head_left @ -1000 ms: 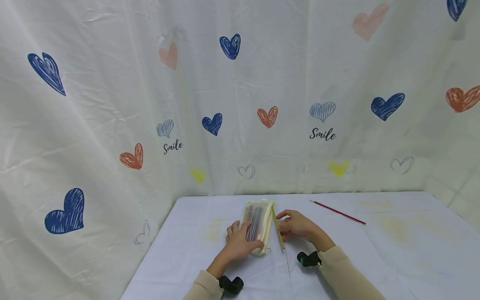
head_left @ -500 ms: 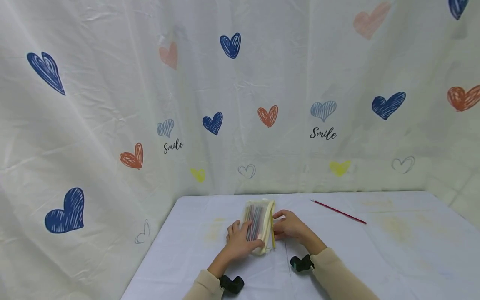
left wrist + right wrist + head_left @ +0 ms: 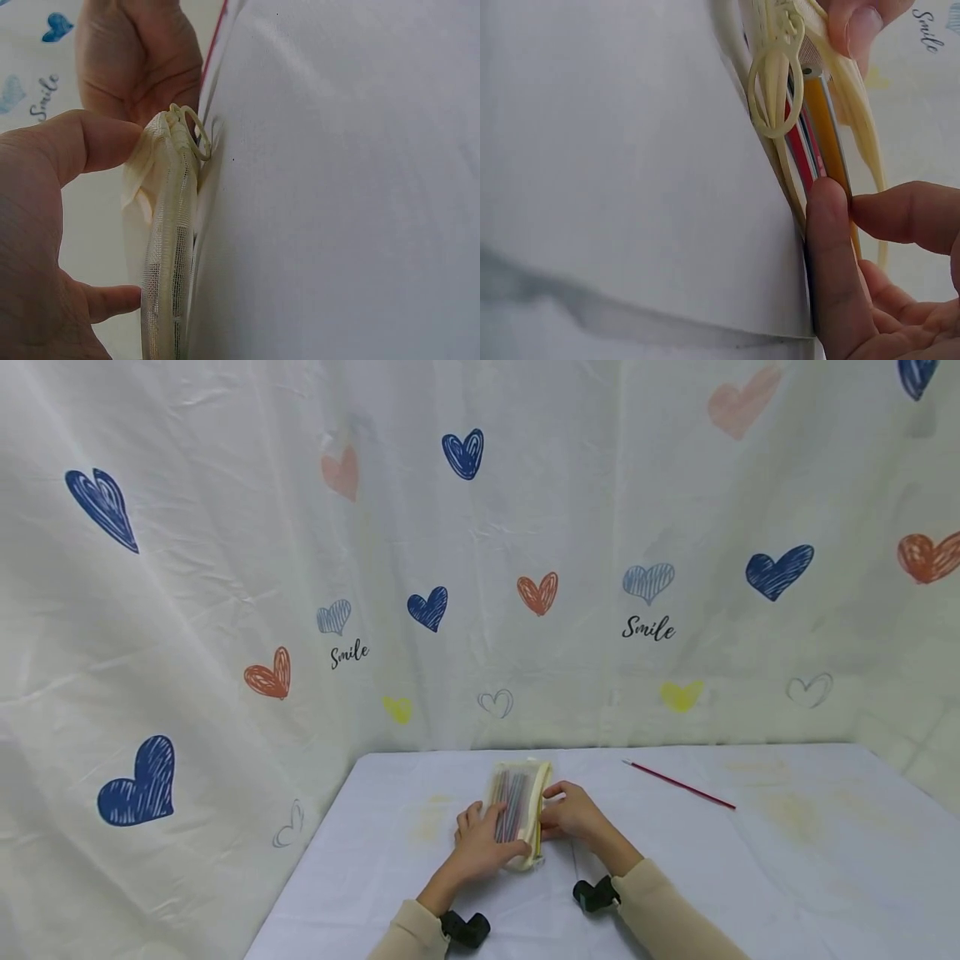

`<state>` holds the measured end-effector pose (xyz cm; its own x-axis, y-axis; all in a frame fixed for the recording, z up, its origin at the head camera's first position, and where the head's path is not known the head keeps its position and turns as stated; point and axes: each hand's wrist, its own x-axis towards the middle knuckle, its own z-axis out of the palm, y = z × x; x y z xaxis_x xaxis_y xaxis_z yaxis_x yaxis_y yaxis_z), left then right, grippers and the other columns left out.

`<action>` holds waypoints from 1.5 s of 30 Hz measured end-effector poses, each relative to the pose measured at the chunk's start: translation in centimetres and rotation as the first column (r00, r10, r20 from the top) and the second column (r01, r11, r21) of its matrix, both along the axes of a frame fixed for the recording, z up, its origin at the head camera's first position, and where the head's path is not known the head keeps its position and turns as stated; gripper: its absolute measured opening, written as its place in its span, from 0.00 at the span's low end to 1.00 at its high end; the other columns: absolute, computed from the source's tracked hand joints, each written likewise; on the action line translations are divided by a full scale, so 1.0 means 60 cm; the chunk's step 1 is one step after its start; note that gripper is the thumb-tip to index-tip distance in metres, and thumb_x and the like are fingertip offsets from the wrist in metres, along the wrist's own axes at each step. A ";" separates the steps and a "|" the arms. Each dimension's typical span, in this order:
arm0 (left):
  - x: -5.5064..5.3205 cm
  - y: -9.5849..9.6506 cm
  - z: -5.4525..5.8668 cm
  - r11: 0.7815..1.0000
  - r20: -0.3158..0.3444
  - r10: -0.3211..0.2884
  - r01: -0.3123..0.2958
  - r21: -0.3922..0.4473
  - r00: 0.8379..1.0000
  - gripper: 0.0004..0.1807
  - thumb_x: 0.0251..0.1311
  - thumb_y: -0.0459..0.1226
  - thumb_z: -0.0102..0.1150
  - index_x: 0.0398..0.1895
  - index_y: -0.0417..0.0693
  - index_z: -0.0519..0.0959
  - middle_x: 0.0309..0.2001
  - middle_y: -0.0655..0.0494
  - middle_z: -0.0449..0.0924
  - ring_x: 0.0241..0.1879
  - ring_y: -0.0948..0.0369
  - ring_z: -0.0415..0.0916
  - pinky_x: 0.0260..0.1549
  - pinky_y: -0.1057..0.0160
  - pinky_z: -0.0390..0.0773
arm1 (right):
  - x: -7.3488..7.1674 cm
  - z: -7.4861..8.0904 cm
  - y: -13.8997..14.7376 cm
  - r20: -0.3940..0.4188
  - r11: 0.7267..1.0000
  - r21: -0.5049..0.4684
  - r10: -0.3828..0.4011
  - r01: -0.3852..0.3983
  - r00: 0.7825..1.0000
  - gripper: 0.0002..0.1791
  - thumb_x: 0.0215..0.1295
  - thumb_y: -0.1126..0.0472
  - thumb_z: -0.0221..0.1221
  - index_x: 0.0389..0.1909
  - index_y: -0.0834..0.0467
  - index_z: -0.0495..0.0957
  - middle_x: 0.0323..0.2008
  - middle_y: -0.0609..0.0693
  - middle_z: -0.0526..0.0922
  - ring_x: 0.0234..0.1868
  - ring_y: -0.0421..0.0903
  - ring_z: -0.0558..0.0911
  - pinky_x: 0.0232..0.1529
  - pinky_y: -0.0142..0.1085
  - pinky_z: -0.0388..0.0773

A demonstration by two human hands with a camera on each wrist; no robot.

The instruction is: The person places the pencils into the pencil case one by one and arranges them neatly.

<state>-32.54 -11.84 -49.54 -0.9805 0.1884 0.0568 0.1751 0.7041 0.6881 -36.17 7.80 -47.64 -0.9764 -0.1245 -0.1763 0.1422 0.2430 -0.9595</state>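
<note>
A cream mesh zip pouch (image 3: 531, 793) lies on the table, with several pencils showing through its see-through top. My left hand (image 3: 478, 847) rests on it, fingers spread over the mesh and thumb at the near right corner. At the pouch's right side, my right hand (image 3: 572, 818) pinches a yellow pencil (image 3: 826, 124) between thumb and finger. In the right wrist view this pencil lies within the parted zip edges, beside a red pencil (image 3: 799, 154). A ring-shaped zip pull (image 3: 801, 94) hangs at the near end. The yellow pencil's far part is hidden.
A long thin dark red stick with a pale tip (image 3: 678, 785) lies on the white-covered table (image 3: 810, 877), to the right beyond my right hand. Behind the table hangs a white curtain (image 3: 570, 693) with printed hearts. A black wrist camera (image 3: 467, 930) sits at my left wrist.
My right hand has moved left with the yellow pencil, from beside the pouch into its right-hand opening. My left hand has stayed on the pouch.
</note>
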 end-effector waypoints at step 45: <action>0.002 0.002 -0.001 1.000 -0.003 0.007 -0.007 0.015 1.000 0.51 0.47 0.58 0.70 0.75 0.52 0.66 0.77 0.33 0.48 0.75 0.38 0.44 0.68 0.29 0.51 | -0.029 0.056 0.169 -0.115 0.989 0.149 0.001 0.016 0.993 0.23 0.71 0.62 0.58 0.61 0.71 0.68 0.48 0.68 0.84 0.38 0.48 0.88 0.42 0.40 0.86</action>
<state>-32.40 -11.70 -49.59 -0.9815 0.1809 0.0627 0.1726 0.6948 0.6982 -37.92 17.95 -44.27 -0.9920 -0.0975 -0.0799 0.0365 0.3846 -0.9224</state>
